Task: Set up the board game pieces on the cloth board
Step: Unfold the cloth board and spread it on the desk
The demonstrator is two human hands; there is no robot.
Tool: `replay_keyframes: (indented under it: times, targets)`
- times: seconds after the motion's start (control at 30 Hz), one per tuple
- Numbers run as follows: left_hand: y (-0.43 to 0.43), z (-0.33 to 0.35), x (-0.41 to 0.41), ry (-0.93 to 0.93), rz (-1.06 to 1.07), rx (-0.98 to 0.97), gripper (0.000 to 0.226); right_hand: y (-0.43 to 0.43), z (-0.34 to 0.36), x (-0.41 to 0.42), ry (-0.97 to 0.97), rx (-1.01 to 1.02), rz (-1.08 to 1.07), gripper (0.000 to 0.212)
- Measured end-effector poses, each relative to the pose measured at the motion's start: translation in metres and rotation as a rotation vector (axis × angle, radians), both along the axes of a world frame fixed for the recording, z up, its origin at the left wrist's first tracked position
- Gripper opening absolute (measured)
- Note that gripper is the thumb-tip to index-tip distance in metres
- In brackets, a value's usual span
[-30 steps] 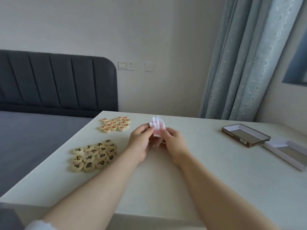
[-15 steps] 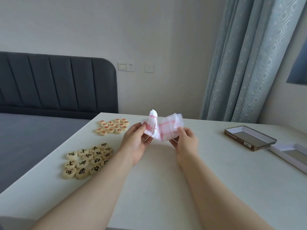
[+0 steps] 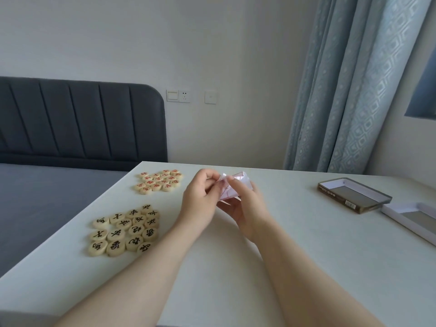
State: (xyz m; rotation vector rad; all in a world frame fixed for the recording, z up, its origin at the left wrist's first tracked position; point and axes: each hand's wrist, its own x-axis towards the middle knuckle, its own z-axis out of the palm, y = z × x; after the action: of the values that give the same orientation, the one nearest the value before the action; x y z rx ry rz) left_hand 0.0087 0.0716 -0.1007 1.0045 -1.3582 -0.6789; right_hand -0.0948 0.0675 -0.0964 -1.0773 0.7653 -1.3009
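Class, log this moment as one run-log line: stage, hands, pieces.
stage: cloth not yet spread | left hand pinches cloth | right hand holds cloth | red pieces, black pieces grouped on table

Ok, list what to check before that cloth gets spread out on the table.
1. Grip: left hand and right hand both hold the folded white cloth board with red lines: ok.
2. Cloth opened flat: not ok, it is bunched and off the white table.
3. Bare table in front of the hands: ok.
4. Red-lettered round wooden pieces and black-lettered round wooden pieces clustered left, off that space: ok.
5. Brown open box and white box tray at far right, out of the way: ok.
6. Piece count complete: cannot tell.
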Motion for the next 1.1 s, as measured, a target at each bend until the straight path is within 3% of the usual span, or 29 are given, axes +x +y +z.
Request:
replay_keyframes:
  times: [0.2, 0.33, 0.43, 0.6, 0.73, 0.83, 0.93, 1.1]
  targets:
    - [-0.002, 0.000, 0.003, 0.235, 0.012, 0.117, 0.027, 0.000, 0.000, -0.002, -0.058, 0.064, 0.004, 0.022]
    - [-0.002, 0.002, 0.005, 0.468, 0.002, 0.153, 0.034, -0.001, 0.000, -0.004, -0.081, 0.026, -0.112, 0.020]
    - [-0.004, -0.001, 0.007, 0.516, 0.058, 0.157, 0.039, -0.004, -0.001, -0.008, -0.145, 0.052, -0.208, 0.018]
    - [-0.005, -0.004, 0.011, 0.357, 0.276, 0.216, 0.038, -0.001, 0.001, -0.013, -0.175, 0.117, -0.238, 0.016]
    - [-0.004, -0.008, 0.010, -0.209, 0.365, 0.038, 0.042, -0.001, 0.000, -0.016, -0.156, 0.106, -0.257, 0.015]
    - [-0.005, -0.010, 0.006, -0.427, 0.214, -0.087, 0.037, -0.002, -0.002, -0.015, -0.145, 0.080, -0.196, 0.013]
    - [-0.002, -0.011, 0.002, -0.395, 0.003, 0.001, 0.035, -0.001, -0.002, -0.016, -0.107, 0.078, -0.147, 0.014]
    - [-0.001, -0.010, 0.002, -0.261, -0.031, 0.132, 0.016, -0.003, -0.004, -0.014, -0.028, 0.098, -0.098, 0.027]
